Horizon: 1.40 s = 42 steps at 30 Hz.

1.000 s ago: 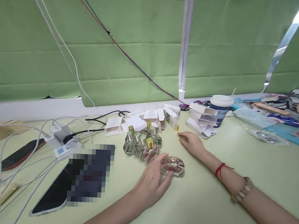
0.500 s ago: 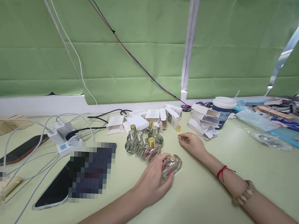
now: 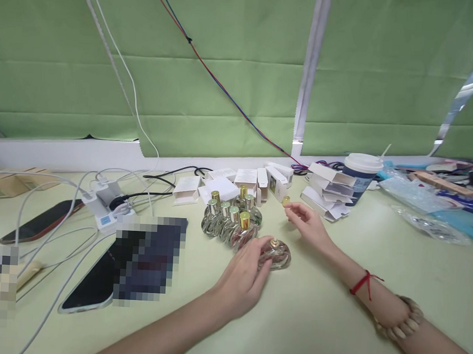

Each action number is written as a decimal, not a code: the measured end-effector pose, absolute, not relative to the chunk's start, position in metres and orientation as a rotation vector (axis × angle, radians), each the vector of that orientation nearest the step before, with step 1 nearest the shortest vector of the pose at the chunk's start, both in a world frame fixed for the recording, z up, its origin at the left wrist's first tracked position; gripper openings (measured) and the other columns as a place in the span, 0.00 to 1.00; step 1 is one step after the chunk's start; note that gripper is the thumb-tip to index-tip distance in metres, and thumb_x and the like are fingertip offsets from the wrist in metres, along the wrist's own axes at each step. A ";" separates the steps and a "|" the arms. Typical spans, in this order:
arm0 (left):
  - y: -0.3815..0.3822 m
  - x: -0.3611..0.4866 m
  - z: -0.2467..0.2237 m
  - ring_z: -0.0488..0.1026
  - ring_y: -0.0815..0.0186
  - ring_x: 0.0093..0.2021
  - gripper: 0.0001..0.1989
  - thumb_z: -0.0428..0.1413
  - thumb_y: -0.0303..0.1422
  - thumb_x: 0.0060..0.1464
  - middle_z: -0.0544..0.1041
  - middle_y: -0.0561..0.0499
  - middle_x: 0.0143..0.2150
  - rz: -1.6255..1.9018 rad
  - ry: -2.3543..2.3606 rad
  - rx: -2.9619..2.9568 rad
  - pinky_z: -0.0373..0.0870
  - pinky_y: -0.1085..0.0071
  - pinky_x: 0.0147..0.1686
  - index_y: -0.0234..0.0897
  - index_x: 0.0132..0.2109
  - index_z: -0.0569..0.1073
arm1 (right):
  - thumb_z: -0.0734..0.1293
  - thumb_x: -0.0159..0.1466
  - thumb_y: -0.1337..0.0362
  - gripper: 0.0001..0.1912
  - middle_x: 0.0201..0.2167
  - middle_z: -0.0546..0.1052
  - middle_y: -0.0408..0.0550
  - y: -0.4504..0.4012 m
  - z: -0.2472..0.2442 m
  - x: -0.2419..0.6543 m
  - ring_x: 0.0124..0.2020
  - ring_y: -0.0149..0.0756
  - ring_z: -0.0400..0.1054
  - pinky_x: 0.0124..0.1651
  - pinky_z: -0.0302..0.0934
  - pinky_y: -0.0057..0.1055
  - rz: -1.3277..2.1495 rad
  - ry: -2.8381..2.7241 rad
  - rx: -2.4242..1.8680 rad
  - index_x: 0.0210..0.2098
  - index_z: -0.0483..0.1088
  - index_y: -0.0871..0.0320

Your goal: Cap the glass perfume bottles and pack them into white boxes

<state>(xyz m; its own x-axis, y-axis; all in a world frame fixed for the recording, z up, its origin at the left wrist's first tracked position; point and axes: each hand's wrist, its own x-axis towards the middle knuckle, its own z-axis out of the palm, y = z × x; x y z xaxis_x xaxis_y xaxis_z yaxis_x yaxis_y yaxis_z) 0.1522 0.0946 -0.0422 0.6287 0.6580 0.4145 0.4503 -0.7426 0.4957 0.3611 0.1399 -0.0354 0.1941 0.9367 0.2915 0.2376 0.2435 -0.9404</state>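
Observation:
My left hand (image 3: 244,280) is wrapped round the left side of a clear glass bottle (image 3: 278,254), which stands on the table with its gold neck and nozzle uncapped. My right hand (image 3: 307,223) is at the small gold cap (image 3: 286,201), which stands near the white boxes; thumb and fingers are slightly apart and the fingertips are at the cap's lower edge. Several glass bottles (image 3: 233,231) with gold and silver caps are grouped just beyond my left hand.
Small white boxes (image 3: 186,190) lie behind the bottles, with more stacked (image 3: 327,189) beside a lidded paper cup (image 3: 359,175). Phones (image 3: 92,280), white cables and a power strip (image 3: 109,218) are at left. Plastic bags (image 3: 410,194) lie at right.
My right hand has moved from beside the gold cap up to it, and its fingers have spread from a pinch. The view has shifted slightly. My left hand stays on the bottle.

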 end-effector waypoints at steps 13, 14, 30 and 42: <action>0.096 0.151 -0.044 0.67 0.62 0.52 0.17 0.41 0.32 0.63 0.67 0.44 0.53 0.826 0.910 2.428 0.65 0.62 0.50 0.39 0.58 0.54 | 0.74 0.47 0.52 0.21 0.36 0.78 0.48 0.115 -0.018 0.342 0.38 0.32 0.69 0.45 0.63 0.30 1.362 -1.186 -0.932 0.38 0.76 0.55; 0.096 0.151 -0.044 0.67 0.62 0.51 0.17 0.41 0.32 0.63 0.67 0.44 0.53 0.823 0.908 2.420 0.65 0.62 0.50 0.39 0.58 0.54 | 0.75 0.47 0.52 0.21 0.36 0.78 0.48 0.114 -0.018 0.342 0.38 0.32 0.70 0.43 0.64 0.31 1.388 -1.193 -0.919 0.37 0.76 0.55; 0.096 0.152 -0.041 0.67 0.63 0.49 0.17 0.42 0.32 0.63 0.67 0.46 0.50 0.811 0.865 2.336 0.64 0.64 0.49 0.41 0.58 0.55 | 0.74 0.50 0.59 0.11 0.34 0.76 0.48 0.115 -0.023 0.344 0.34 0.30 0.69 0.36 0.63 0.26 1.284 -1.473 -0.854 0.31 0.78 0.56; 0.096 0.152 -0.040 0.67 0.62 0.49 0.17 0.43 0.32 0.62 0.68 0.44 0.49 0.851 0.849 2.354 0.66 0.64 0.48 0.39 0.57 0.56 | 0.74 0.50 0.59 0.08 0.34 0.77 0.47 0.114 -0.021 0.342 0.35 0.31 0.70 0.38 0.64 0.28 1.275 -1.485 -0.834 0.29 0.78 0.55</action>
